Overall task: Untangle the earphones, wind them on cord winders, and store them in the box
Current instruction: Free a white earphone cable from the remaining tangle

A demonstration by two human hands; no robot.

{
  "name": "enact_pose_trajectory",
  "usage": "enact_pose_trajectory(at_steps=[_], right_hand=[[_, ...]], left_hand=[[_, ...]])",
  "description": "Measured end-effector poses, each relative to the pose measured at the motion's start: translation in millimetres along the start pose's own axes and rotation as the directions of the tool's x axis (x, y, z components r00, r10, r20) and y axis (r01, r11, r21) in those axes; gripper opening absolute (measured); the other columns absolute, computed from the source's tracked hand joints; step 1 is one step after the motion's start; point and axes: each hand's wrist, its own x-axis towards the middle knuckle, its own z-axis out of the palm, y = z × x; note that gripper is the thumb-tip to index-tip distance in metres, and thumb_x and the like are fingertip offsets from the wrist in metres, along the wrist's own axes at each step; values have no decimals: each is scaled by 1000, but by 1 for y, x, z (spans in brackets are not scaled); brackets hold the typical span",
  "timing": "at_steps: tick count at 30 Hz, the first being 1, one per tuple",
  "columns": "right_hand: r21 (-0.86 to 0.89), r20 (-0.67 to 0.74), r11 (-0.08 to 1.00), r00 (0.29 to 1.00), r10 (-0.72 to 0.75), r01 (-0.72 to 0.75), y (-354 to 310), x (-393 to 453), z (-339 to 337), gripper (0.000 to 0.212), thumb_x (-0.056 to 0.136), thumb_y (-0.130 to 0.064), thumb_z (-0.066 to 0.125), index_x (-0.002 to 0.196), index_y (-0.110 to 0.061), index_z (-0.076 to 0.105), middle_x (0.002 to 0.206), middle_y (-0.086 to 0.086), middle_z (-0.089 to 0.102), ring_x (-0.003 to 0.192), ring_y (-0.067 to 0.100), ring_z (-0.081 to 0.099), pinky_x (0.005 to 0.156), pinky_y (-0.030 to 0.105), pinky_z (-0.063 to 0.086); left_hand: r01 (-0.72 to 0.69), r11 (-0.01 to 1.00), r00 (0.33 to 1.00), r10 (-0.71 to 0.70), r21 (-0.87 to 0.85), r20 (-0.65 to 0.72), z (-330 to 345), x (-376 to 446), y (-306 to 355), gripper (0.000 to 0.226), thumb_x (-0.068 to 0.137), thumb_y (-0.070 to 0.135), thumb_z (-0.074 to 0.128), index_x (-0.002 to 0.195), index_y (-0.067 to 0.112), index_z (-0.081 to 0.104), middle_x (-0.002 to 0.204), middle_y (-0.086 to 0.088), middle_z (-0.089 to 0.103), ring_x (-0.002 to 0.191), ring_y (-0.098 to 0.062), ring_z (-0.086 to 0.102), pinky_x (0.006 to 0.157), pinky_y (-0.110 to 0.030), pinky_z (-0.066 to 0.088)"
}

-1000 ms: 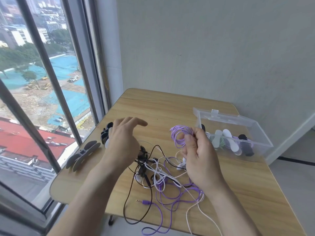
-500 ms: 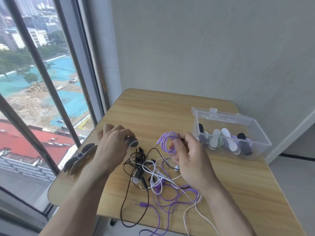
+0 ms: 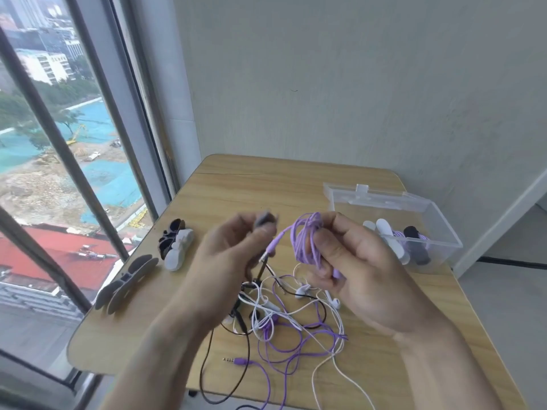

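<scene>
My right hand (image 3: 352, 261) grips a coiled bundle of purple earphone cord (image 3: 305, 241) above the table, its plug end sticking out to the left. My left hand (image 3: 228, 253), blurred, pinches a dark grey cord winder (image 3: 265, 218) just left of the coil. Below both hands lies a tangle of black, white and purple earphones (image 3: 284, 318), with a purple plug (image 3: 236, 361) near the front edge. A clear plastic box (image 3: 426, 208) stands at the right, holding several wound winders.
Spare winders lie on the left of the wooden table (image 3: 266, 184): a black and white pile (image 3: 176, 244) and a grey stack (image 3: 127, 282). Cords hang over the front edge. A window with bars is at the left, a wall behind.
My left hand picked up a grey winder from the left pile and brought it up beside the purple coil. My right hand raised the coil slightly.
</scene>
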Motion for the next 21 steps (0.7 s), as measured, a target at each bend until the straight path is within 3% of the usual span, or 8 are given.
enact_pose_trajectory(at_steps=[4, 6, 9, 12, 17, 21], right_hand=[[-35, 35, 999, 999, 20, -19, -13, -9, -9, 17, 93, -15, 53, 102, -3, 61, 69, 2, 50, 54, 10, 38, 52, 22, 36], [-118, -5, 992, 999, 38, -38, -15, -11, -13, 16, 97, -14, 54, 104, -1, 60, 68, 0, 53, 54, 10, 38, 51, 22, 35], [-302, -129, 947, 989, 72, -108, -12, -12, -21, 15, 103, -12, 52, 108, -4, 63, 66, -10, 58, 56, 10, 39, 51, 19, 38], [-372, -200, 916, 976, 81, -152, -6, -12, -26, 16, 103, -14, 52, 107, -11, 67, 69, -7, 61, 57, 11, 40, 51, 17, 40], [-428, -210, 882, 971, 112, -195, 1, -11, -27, 17, 104, -19, 52, 104, -15, 68, 78, 1, 67, 57, 10, 44, 52, 17, 41], [-456, -229, 862, 965, 125, -221, 1, -13, -30, 16, 101, -24, 57, 100, -17, 71, 72, -5, 68, 53, 5, 47, 51, 19, 40]], left_hand=[[50, 999, 986, -47, -17, 157, 16, -7, -10, 38, 78, 32, 77, 108, 11, 71, 110, -38, 61, 96, -35, 56, 87, -53, 40], [42, 999, 985, -41, -4, 165, 18, -6, -11, 35, 78, 31, 77, 106, 11, 72, 109, -40, 58, 92, -34, 56, 83, -52, 39], [37, 999, 986, -42, 29, 162, 21, -5, -15, 25, 80, 25, 76, 101, 11, 73, 98, -33, 65, 86, -29, 54, 77, -44, 41], [53, 997, 989, -59, 49, 138, 26, -5, -16, 22, 78, 24, 75, 95, 10, 73, 85, -16, 64, 77, -25, 47, 61, -27, 40], [49, 987, 984, -73, 152, 160, 27, -5, -17, 34, 80, 17, 77, 98, -6, 61, 72, -9, 58, 62, -18, 47, 52, -22, 39], [36, 960, 984, -82, 277, 160, 32, -8, -16, 31, 79, 25, 70, 97, 0, 64, 73, -7, 61, 61, -17, 46, 52, -23, 38]])
